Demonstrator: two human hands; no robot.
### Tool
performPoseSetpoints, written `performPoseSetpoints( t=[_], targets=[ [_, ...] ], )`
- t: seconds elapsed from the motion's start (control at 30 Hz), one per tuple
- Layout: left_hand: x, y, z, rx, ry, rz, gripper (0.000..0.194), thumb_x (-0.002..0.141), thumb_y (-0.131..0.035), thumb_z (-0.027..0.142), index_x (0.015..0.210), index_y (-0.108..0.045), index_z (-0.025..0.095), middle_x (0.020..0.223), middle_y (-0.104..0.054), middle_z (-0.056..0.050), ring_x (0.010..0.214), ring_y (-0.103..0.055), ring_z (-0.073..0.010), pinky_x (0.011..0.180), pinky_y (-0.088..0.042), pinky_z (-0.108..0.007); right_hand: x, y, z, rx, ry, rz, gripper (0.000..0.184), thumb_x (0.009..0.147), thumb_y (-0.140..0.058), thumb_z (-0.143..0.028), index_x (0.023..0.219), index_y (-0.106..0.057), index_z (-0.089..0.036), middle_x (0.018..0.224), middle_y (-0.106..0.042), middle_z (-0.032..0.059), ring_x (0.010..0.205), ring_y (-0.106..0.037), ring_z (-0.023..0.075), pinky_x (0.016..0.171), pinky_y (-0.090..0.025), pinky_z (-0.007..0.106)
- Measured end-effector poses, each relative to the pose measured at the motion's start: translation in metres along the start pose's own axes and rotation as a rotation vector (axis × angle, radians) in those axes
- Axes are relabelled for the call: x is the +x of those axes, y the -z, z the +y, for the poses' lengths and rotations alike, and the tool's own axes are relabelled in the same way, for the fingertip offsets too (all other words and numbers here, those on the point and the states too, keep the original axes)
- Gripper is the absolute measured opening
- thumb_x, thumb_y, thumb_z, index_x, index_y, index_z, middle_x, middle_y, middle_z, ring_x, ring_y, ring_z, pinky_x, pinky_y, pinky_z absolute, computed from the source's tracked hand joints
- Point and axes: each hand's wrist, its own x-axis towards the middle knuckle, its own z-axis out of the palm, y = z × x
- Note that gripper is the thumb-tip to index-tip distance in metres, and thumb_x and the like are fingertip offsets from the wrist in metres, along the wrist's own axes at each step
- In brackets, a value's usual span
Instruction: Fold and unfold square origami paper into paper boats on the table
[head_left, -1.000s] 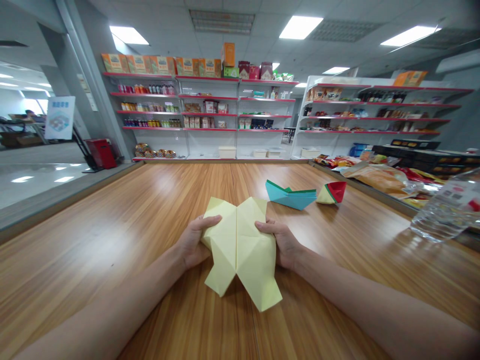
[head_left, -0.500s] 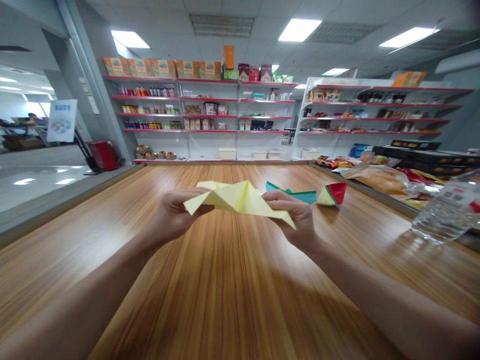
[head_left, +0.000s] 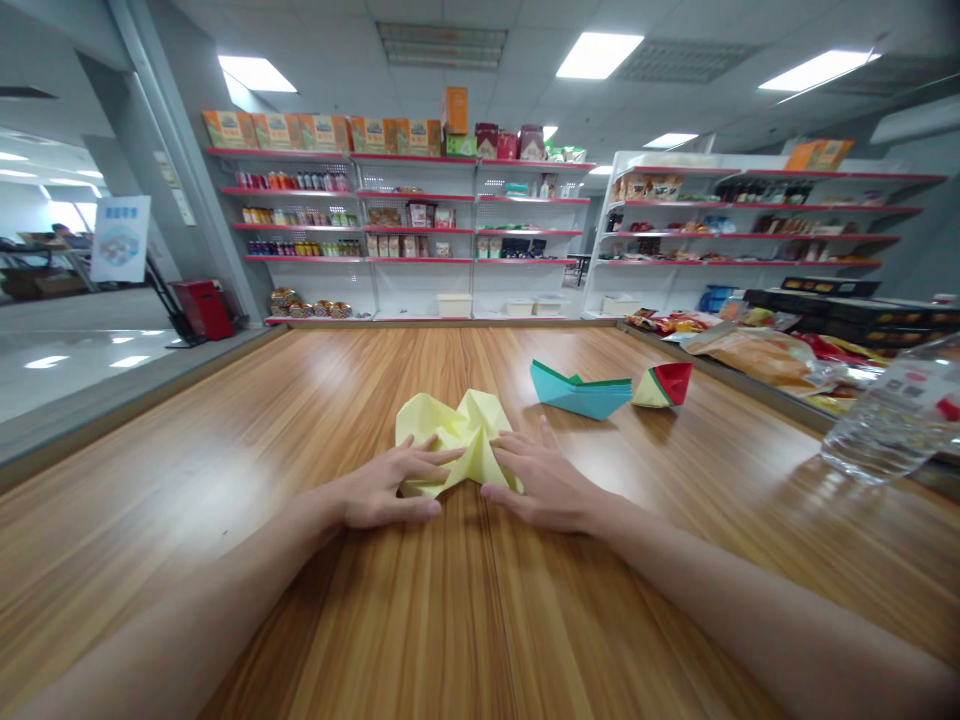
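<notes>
A pale yellow sheet of folded paper (head_left: pixel 472 425) lies on the wooden table (head_left: pixel 420 630), with raised creases and peaks along its middle. My left hand (head_left: pixel 394 482) rests on its left part, fingers stretched out over the folds and thumb pointing right. On the right part lies my right hand (head_left: pixel 546 482), its fingers spread and the thumb apart near the front edge. Both palms face down, hiding the paper's lower corners. Beyond my right hand stands a blue paper boat (head_left: pixel 583 396) with a green rim. Beside it is a small folded paper piece in red, green and cream (head_left: pixel 663 386).
At the right edge stands a clear plastic bottle (head_left: pixel 892 420), near snack packets (head_left: pixel 765 355) and stacked black boxes (head_left: pixel 840 312). Stocked shelves (head_left: pixel 420 230) line the back. On the left are a sign board (head_left: pixel 120 238) and a red box (head_left: pixel 204 308) on the floor.
The yellow paper was held in both hands, lifted and turned edge-on, then set down on the table. My hands have gone from gripping its sides to lying spread on top.
</notes>
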Motion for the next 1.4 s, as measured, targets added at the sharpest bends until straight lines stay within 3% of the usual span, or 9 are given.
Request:
performPoseSetpoints(
  t=[0.07,0.23,0.37,0.5,0.7,0.83,0.97,1.1,1.4],
  targets=[
    [0.003,-0.002,0.005,-0.015,0.012,0.016,0.027,0.079,-0.061,0.032,0.105,-0.067,0.031,0.131,-0.052,-0.004,0.125,-0.042,-0.0337,0.103,-0.024,-0.051,0.001,-0.004,-0.006,-0.087,-0.030,0.034,0.029,0.089,-0.046,-0.038,0.102,-0.061,-0.018,0.105,-0.062,0.0103,0.109,-0.051,0.0270,0.106,-0.008,0.059],
    [0.008,-0.007,0.008,-0.029,0.014,-0.025,0.031,0.084,-0.051,0.026,0.112,-0.064,0.031,0.132,-0.052,-0.003,0.123,-0.045,-0.0301,0.102,-0.028,-0.045,-0.001,-0.009,-0.005,-0.192,-0.007,0.058,0.024,0.091,-0.041,-0.029,0.103,-0.061,-0.019,0.106,-0.063,0.0085,0.119,-0.045,0.0274,0.106,-0.005,0.061],
    [0.006,-0.008,0.003,0.069,-0.001,-0.025,0.031,0.079,-0.051,0.017,0.103,-0.068,0.028,0.135,-0.048,-0.003,0.124,-0.043,-0.0321,0.101,-0.029,-0.046,-0.002,-0.007,-0.003,-0.230,0.109,0.079,0.024,0.091,-0.042,-0.022,0.093,-0.066,-0.021,0.116,-0.062,0.0069,0.134,-0.026,0.0297,0.106,-0.008,0.061],
    [0.007,-0.015,0.000,0.173,-0.053,0.058,0.039,0.072,-0.052,0.006,0.100,-0.068,0.027,0.129,-0.055,-0.004,0.116,-0.052,-0.0309,0.103,-0.026,-0.047,-0.001,-0.006,-0.006,-0.243,0.173,0.120,0.024,0.090,-0.044,-0.020,0.092,-0.068,-0.020,0.130,-0.053,0.0085,0.135,-0.023,0.0337,0.103,-0.004,0.067],
    [0.017,-0.038,0.004,-0.001,0.012,0.264,0.028,0.076,-0.054,0.010,0.094,-0.070,0.025,0.120,-0.062,-0.006,0.114,-0.054,-0.0279,0.109,-0.021,-0.045,-0.001,-0.008,-0.010,-0.213,0.174,0.127,0.027,0.085,-0.043,-0.011,0.094,-0.068,-0.018,0.116,-0.061,0.0130,0.133,-0.029,0.0319,0.104,-0.006,0.067],
    [0.020,-0.045,0.006,-0.032,0.049,0.313,0.044,0.076,-0.048,0.005,0.114,-0.062,0.022,0.129,-0.055,-0.007,0.121,-0.048,-0.0286,0.109,-0.025,-0.045,0.001,-0.009,-0.015,-0.230,0.134,0.154,0.031,0.085,-0.039,-0.009,0.103,-0.064,-0.015,0.119,-0.059,0.0160,0.129,-0.035,0.0293,0.108,-0.008,0.060],
    [0.019,-0.044,0.006,0.031,0.035,0.299,0.054,0.075,-0.041,-0.001,0.123,-0.056,0.019,0.137,-0.046,-0.008,0.127,-0.041,-0.0277,0.111,-0.024,-0.043,0.003,-0.010,-0.018,-0.217,0.086,0.200,0.039,0.085,-0.035,-0.008,0.119,-0.054,-0.011,0.124,-0.055,0.0194,0.124,-0.043,0.0284,0.109,-0.008,0.058],
    [0.018,-0.041,0.011,-0.027,0.027,0.266,0.054,0.075,-0.041,-0.002,0.121,-0.058,0.021,0.137,-0.046,-0.006,0.124,-0.045,-0.0270,0.109,-0.029,-0.041,0.002,-0.012,-0.013,-0.120,0.030,0.194,0.040,0.081,-0.041,-0.010,0.119,-0.052,-0.014,0.120,-0.059,0.0154,0.117,-0.051,0.0265,0.109,-0.016,0.055],
    [0.015,-0.030,0.012,0.009,0.001,0.190,0.055,0.074,-0.040,-0.003,0.119,-0.060,0.022,0.137,-0.045,-0.006,0.121,-0.047,-0.0270,0.106,-0.032,-0.043,0.003,-0.017,-0.004,-0.052,0.054,0.188,0.051,0.076,-0.038,-0.001,0.123,-0.050,-0.016,0.114,-0.063,0.0110,0.113,-0.054,0.0238,0.110,-0.011,0.055]
  ],
)
